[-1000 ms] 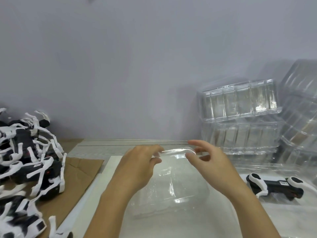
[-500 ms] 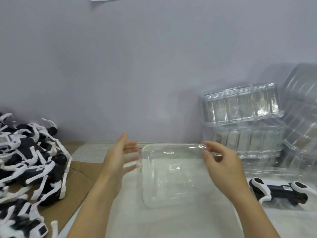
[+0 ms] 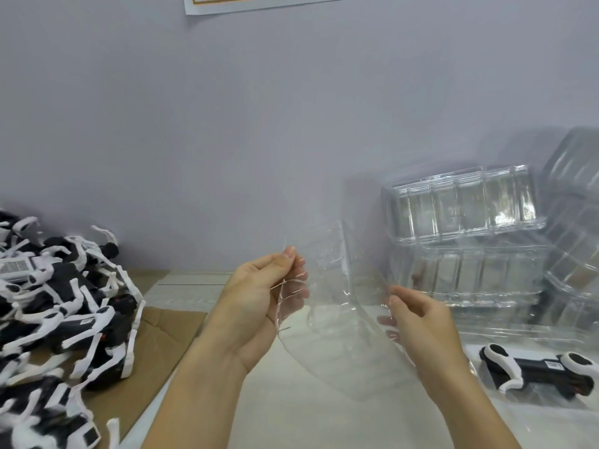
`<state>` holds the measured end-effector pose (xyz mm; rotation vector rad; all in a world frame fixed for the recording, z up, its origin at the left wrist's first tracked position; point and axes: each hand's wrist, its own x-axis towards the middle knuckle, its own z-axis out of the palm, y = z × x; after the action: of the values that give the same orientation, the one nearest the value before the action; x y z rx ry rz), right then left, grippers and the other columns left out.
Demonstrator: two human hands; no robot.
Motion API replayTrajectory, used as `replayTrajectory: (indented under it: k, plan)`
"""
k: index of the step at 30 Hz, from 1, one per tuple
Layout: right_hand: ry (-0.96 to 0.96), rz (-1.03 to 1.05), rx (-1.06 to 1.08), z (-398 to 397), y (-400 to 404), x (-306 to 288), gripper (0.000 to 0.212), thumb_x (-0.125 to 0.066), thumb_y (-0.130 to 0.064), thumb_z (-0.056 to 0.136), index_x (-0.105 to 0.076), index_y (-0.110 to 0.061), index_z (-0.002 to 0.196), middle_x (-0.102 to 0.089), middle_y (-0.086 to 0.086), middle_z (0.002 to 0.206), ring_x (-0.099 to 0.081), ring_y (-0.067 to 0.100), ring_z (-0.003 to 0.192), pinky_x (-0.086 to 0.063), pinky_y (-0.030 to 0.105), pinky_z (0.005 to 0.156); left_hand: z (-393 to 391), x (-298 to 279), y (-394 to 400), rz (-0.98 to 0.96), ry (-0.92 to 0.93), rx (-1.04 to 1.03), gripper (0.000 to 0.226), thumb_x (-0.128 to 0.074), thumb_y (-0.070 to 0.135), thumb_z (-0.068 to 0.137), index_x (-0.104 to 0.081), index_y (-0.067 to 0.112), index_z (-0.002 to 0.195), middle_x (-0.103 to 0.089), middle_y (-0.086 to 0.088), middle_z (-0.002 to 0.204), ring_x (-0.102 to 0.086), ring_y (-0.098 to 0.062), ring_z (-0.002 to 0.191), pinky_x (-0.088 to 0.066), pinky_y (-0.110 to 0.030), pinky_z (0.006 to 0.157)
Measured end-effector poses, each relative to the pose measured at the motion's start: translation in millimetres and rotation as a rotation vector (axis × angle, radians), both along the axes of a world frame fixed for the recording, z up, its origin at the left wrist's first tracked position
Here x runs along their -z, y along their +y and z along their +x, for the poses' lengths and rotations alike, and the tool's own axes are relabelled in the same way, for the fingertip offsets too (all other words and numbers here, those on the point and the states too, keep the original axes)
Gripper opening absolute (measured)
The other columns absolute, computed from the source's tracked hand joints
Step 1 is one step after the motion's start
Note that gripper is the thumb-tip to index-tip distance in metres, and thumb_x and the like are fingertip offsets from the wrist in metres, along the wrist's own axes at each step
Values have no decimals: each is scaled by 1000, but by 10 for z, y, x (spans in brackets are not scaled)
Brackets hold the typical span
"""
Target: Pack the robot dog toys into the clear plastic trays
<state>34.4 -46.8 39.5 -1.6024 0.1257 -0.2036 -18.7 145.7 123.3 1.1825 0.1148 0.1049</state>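
A clear plastic tray (image 3: 337,312) is held up above the white table (image 3: 291,400), tilted on edge between both hands. My left hand (image 3: 259,299) pinches its left rim with thumb and fingers. My right hand (image 3: 418,322) grips the right edge, its fingers showing through the plastic. A pile of black-and-white robot dog toys (image 3: 55,315) lies at the left on brown cardboard (image 3: 168,338). One more robot dog toy (image 3: 538,371) lies at the right, in a clear tray on the table.
Stacks of clear plastic trays (image 3: 460,251) stand against the grey wall at the back right, with more leaning at the far right (image 3: 573,222). A paper sheet (image 3: 259,3) hangs on the wall at the top.
The tray has been lifted and turned from lying flat to standing tilted on edge. My left hand, open beside it before, now pinches its rim. The view has tipped upward a little.
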Motion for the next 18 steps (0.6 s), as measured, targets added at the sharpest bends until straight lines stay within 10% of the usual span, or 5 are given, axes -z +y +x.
replayTrajectory:
  k: [5,10,18]
  plan:
    - [-130,-276,-2,-77,5,-192,34,-58,-18,96,-62,-18,130,-64,-8,125,-60,8,111,-45,29,98,2,-27,9,0,-51,-83,18,-72,29,71,-74,16,58,-60,1,59,-56,-10,47,-49,-18,46]
    - [-392,-71,-188,-286,53,-647,24,-62,-39,95,-77,-24,83,-73,-6,78,-65,2,73,-47,13,65,-12,-30,-53,52,-164,-156,23,-70,29,75,-71,6,71,-64,-6,63,-59,-16,50,-48,-20,46]
    - [-367,-58,-265,-314,53,-714,8,-69,-17,90,-74,-17,83,-71,0,68,-62,7,57,-45,13,55,-19,-20,-193,76,-223,-98,25,-64,30,77,-78,11,69,-72,-12,73,-71,-23,63,-53,-21,53]
